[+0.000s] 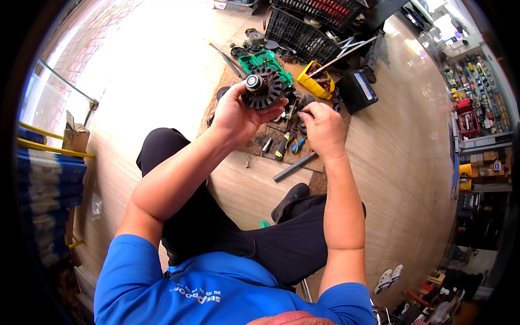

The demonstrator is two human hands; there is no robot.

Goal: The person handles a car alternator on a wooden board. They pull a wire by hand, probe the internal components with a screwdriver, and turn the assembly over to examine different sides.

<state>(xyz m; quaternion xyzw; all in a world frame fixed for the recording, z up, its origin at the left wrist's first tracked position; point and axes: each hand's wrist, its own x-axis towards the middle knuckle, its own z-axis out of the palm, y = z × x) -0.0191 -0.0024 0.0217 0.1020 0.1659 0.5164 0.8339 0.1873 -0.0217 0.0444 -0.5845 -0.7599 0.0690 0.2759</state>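
My left hand (238, 116) is wrapped round a motor armature (266, 89), raised over the work mat. The armature has a ring of dark fan blades and a shiny round bearing at its end, which faces up. To its right, apart from it, is my right hand (324, 127) with the thumb and fingers pinched together. Whatever the pinch holds, if anything, is too small to make out. Beneath both hands lie a screwdriver with a yellow and black handle (282, 147), a blue-handled tool (298, 144) and dark greasy parts (292, 111).
A green tool case (265, 60) lies open beyond the armature. Right of it are a yellow container of brown parts (316, 81) and a black box (356, 91). Black crates (300, 40) stand behind. A grey tube (295, 166) lies at the brown mat's (252, 145) near edge.
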